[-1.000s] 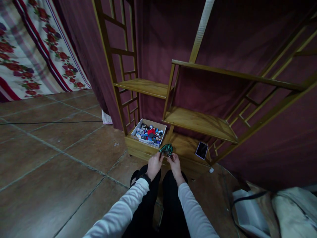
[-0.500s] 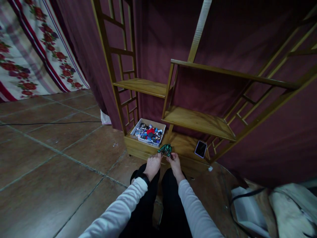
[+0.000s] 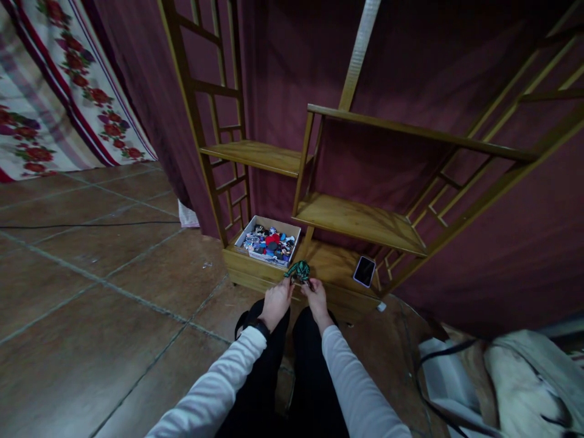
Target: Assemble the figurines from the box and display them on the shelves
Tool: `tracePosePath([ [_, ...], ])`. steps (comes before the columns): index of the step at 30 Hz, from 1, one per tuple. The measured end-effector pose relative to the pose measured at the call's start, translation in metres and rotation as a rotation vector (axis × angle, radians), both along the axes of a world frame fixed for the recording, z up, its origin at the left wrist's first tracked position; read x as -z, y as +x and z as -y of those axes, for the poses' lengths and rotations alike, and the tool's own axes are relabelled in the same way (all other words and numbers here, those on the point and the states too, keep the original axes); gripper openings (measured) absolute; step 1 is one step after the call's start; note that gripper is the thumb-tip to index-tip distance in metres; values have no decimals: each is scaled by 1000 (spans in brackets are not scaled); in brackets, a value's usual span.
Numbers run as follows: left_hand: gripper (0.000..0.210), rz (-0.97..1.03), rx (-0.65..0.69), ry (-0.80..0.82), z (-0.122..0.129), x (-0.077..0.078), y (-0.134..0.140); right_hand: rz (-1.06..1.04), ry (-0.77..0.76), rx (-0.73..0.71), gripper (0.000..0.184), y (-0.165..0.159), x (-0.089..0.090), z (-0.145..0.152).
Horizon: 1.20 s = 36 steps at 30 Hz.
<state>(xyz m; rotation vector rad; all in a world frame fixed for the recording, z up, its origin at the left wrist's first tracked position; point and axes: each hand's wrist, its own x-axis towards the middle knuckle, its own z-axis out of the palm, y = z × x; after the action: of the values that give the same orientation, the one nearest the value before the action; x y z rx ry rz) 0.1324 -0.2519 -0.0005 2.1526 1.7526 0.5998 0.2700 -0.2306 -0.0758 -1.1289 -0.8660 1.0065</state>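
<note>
Handling the green item point(image 3: 300, 269) well calls for light fingertip pressure on both sides, steady wrists, and hands low near the front edge of the cabinet point(image 3: 249, 267) so a slip falls close by. Grip: left hand point(image 3: 277, 302) pinches the left side, right hand point(image 3: 316, 299) pinches the lower right; both narrow, fingers closed in. Exact fingertip contact too small to tell. Item is between the hands, around mid front edge, just beside the near right corner of the box point(image 3: 294, 242). Box, full of small colourful pieces point(image 3: 272, 243), sits at the cabinet's left end; phone point(image 3: 364, 271) lies near its right end, apart from both hands.
</note>
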Motion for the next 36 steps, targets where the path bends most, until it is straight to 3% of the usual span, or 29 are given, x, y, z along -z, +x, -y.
tracePosePath([
  [7, 29, 99, -92, -38, -2, 0, 3, -167, -95, -41, 35, -4, -7, 0],
  [15, 20, 810, -175, -21, -15, 16, 11, -150, -88, -25, 32, -7, -15, 3],
  [18, 21, 926, -204, -59, -14, 20, 18, -162, -102, -34, 31, -6, -18, 3],
  [22, 20, 911, -215, -101, -6, 16, 28, -213, -103, -92, 24, -5, -24, 5],
  [27, 18, 703, -214, -104, 7, 7, 33, -187, -90, -164, 19, -5, -29, 8],
  [31, 18, 599, -212, -77, 8, 5, 24, -235, -81, -175, 22, -5, -30, 10],
  [36, 16, 614, -215, -68, -7, 15, 3, -297, -84, -101, 33, -5, -29, 13],
])
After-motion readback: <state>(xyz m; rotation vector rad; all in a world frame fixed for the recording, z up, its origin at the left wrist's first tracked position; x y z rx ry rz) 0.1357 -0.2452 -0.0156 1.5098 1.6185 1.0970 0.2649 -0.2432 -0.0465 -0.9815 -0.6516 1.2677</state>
